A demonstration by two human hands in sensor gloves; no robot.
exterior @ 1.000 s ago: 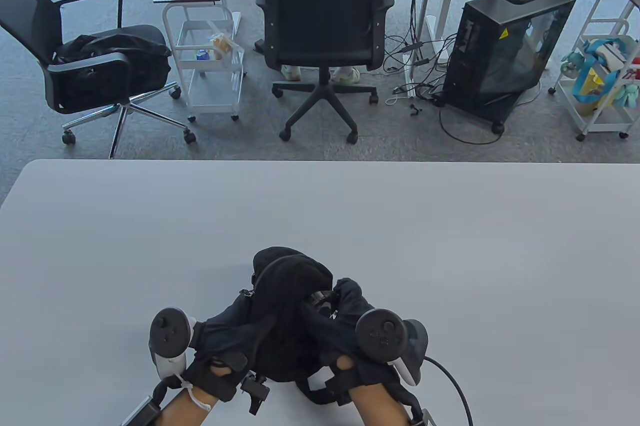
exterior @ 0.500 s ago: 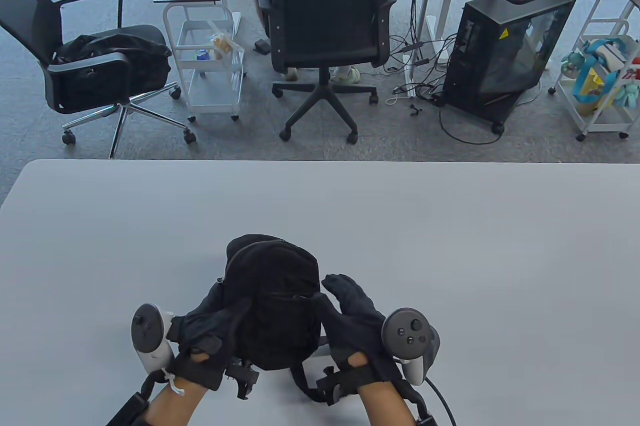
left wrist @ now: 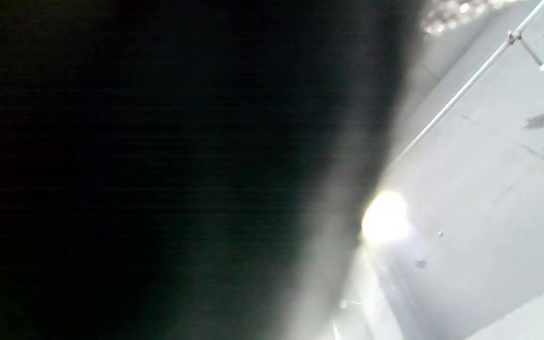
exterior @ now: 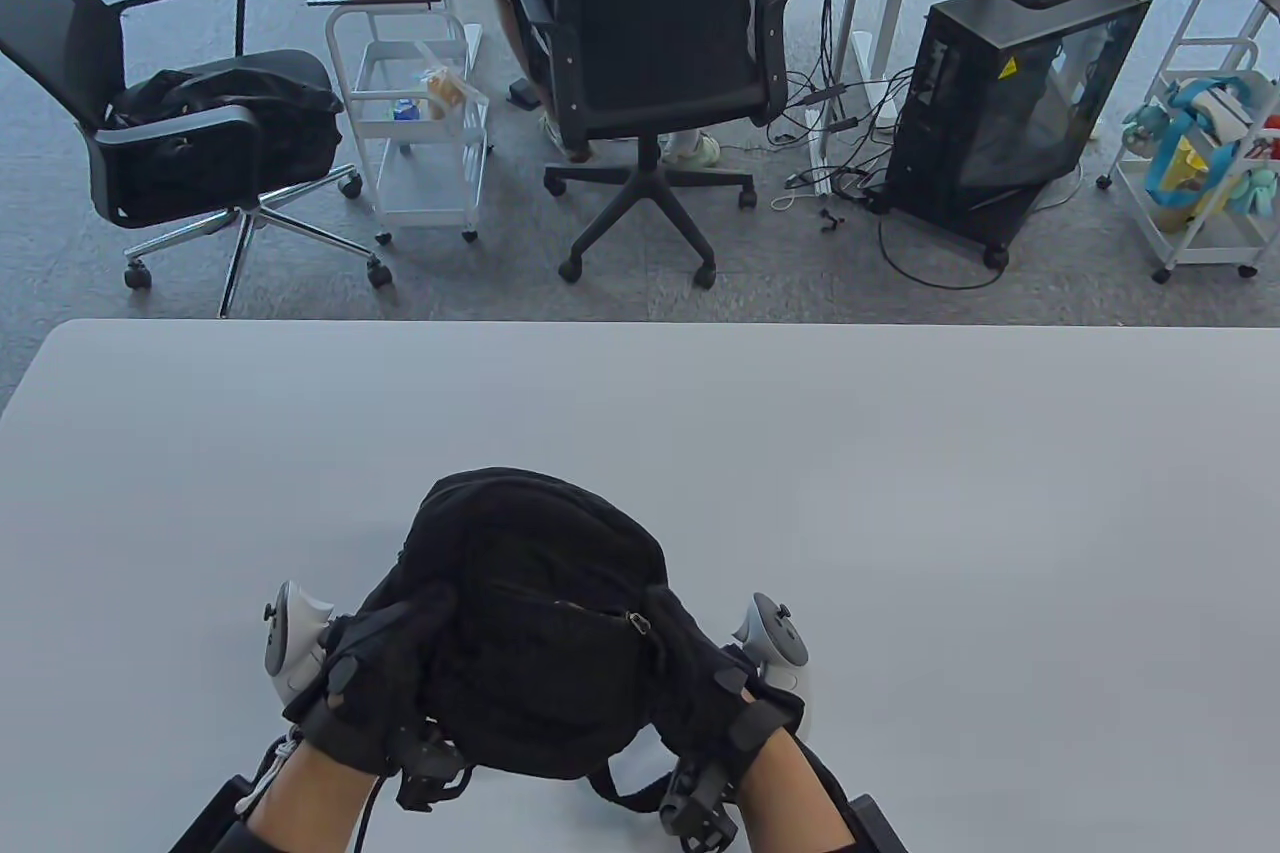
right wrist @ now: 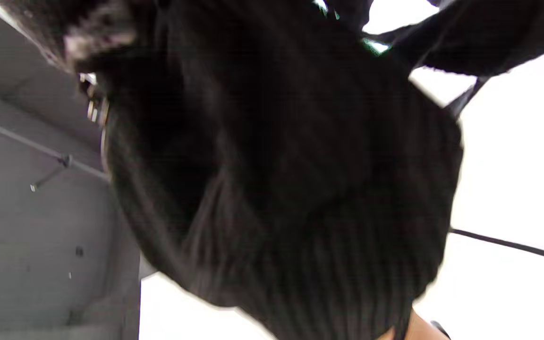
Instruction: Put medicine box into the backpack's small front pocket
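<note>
- Small black fabric backpack (exterior: 540,623) is held near the front edge of the grey table (exterior: 900,513).
- Left hand (exterior: 385,668) is clamped on its left side, right hand (exterior: 700,683) on its right.
- Front-pocket zipper (exterior: 637,622) is seen facing up.

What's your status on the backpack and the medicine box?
Left hand and right hand grip backpack from both sides. Front pocket zipper looks shut. Medicine box not in view.

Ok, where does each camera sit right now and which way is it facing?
Table view: above the near edge, looking down at the table; left hand and right hand press the backpack from both sides.
Left wrist view: tilted up at the ceiling; a dark blur fills most of it.
Right wrist view: close against the backpack, ceiling at left.
Shared: the backpack; both wrist views show ceiling.
</note>
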